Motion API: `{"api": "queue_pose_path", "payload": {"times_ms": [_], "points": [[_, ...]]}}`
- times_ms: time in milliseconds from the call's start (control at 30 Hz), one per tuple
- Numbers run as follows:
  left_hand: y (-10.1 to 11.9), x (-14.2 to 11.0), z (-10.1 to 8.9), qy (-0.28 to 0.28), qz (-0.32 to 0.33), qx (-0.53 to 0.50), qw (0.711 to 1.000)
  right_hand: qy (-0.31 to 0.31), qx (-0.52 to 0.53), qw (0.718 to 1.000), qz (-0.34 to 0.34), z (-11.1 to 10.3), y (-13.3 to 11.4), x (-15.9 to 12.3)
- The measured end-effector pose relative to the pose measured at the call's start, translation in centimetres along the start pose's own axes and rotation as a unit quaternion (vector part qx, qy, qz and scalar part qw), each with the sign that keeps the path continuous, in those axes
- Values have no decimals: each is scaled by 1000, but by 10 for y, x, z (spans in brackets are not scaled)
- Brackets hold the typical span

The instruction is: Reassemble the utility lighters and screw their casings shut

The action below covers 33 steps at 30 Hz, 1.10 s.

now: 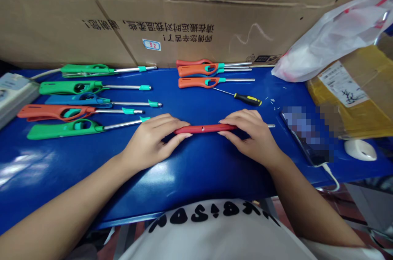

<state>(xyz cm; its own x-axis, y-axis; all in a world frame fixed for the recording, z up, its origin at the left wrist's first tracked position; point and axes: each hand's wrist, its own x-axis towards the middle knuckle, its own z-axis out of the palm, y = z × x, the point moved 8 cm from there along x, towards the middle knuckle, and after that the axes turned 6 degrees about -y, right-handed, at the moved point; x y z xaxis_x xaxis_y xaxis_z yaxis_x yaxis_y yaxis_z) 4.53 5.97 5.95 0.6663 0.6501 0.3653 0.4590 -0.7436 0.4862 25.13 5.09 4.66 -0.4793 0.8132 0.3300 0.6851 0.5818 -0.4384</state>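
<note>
Between both hands is a red long-nosed gas lighter [204, 129], lying sideways edge-up, its metal tip showing past my right hand. My left hand [156, 137] pinches its left end between thumb and fingers. My right hand [248, 131] pinches it right of the middle. To the left lie several more lighters, among them a green lighter [66, 130], a red-orange lighter [58, 111] and a blue lighter [76, 99]. Farther back are a few orange lighters [193, 82] without the teal sleeve at the nozzle end. A black and yellow screwdriver [248, 99] lies in front of them.
A large cardboard box [123, 14] walls off the back of the blue table [196, 178]. At the right are a phone [307, 137] with a cable, a white mouse [360, 150], a taped parcel [356, 88] and a plastic bag [325, 43]. A power strip [18, 92] sits far left.
</note>
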Motion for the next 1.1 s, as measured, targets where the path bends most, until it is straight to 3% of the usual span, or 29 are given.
{"api": "queue_pose_path", "payload": {"times_ms": [333,400,467,533,600,667,733,800,967,1033,1100], "points": [[-7,1,-3,0,-34,-21,999,-10,-42,999,7,-4,3,-3],[-11,0,-2,4,-64,-46,997,-20,-56,998,17,-2,5,-3],[-23,-1,2,11,-140,-112,984,-30,-70,997,28,1,6,-2],[-37,-7,14,7,-245,-229,942,-35,-68,997,28,4,5,-1],[-45,-14,31,-6,-332,-355,874,-47,-49,998,7,7,0,1],[-45,-19,45,-23,-380,-441,813,-65,-34,997,-24,12,-7,2],[-42,-21,51,-32,-393,-478,785,-76,-30,996,-46,15,-13,3],[-38,-17,46,-19,-364,-467,805,-71,-28,996,-46,15,-13,3],[-13,-3,11,42,-149,-246,957,-43,-12,999,-31,10,-8,2],[0,-2,6,42,-69,-164,983,-35,-10,999,-39,7,-9,2],[6,-3,6,37,-28,-126,991,-39,-11,998,-54,8,-13,2]]}}
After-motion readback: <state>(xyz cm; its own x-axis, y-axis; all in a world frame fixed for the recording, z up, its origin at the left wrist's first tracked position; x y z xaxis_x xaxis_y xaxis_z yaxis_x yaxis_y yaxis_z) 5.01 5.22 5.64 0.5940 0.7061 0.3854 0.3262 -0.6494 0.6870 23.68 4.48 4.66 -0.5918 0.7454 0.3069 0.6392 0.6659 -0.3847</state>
